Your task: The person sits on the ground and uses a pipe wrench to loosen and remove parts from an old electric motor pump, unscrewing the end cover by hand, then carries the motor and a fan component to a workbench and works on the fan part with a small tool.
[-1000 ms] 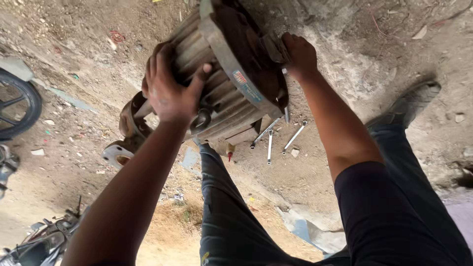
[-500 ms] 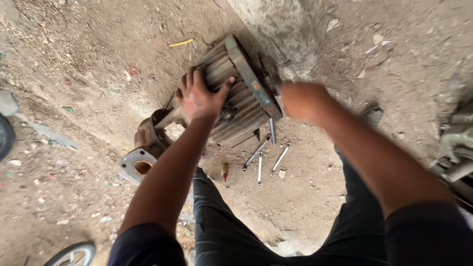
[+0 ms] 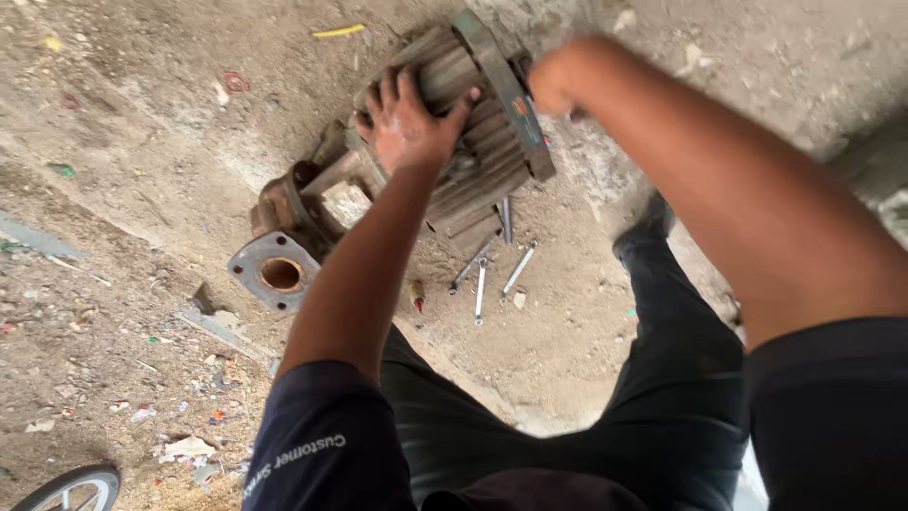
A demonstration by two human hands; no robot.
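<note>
While several spanners (image 3: 482,270) were left lying in the dirt near the legs, the left hand (image 3: 409,123) was pressed flat, fingers spread, on the ribbed motor (image 3: 473,123) beyond; the right hand (image 3: 558,80), blurred, was held at its far rim, grip unclear.

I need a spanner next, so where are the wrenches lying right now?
In the head view, the wrenches lie on the dirt ground just below the finned motor, right of the left forearm and beside a small red-tipped screwdriver.
</note>
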